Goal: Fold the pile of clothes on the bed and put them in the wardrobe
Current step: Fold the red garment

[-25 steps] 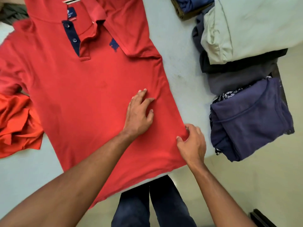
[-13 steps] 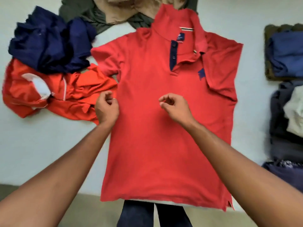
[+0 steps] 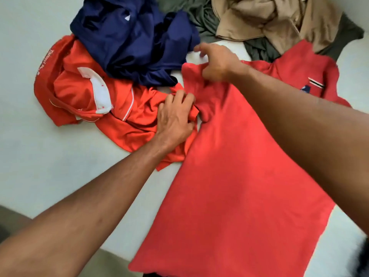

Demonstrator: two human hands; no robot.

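Observation:
A red polo shirt (image 3: 235, 176) lies spread flat on the pale bed sheet (image 3: 50, 156), collar at the upper right. My right hand (image 3: 217, 60) pinches the shirt's left sleeve near its upper edge, arm crossing over the shirt. My left hand (image 3: 175, 118) presses at the sleeve's underarm, fingers curled into the fabric where it meets a crumpled orange shirt (image 3: 95, 100).
A crumpled navy garment (image 3: 131, 43) lies behind the orange shirt. An olive garment (image 3: 259, 48) and a tan one (image 3: 269, 19) are heaped at the back. The bed's front edge runs along the bottom left.
My view has swung left and closer. My right hand moved from the shirt's chest to its left sleeve. My left hand stays at the underarm. The folded stacks on the right left the view.

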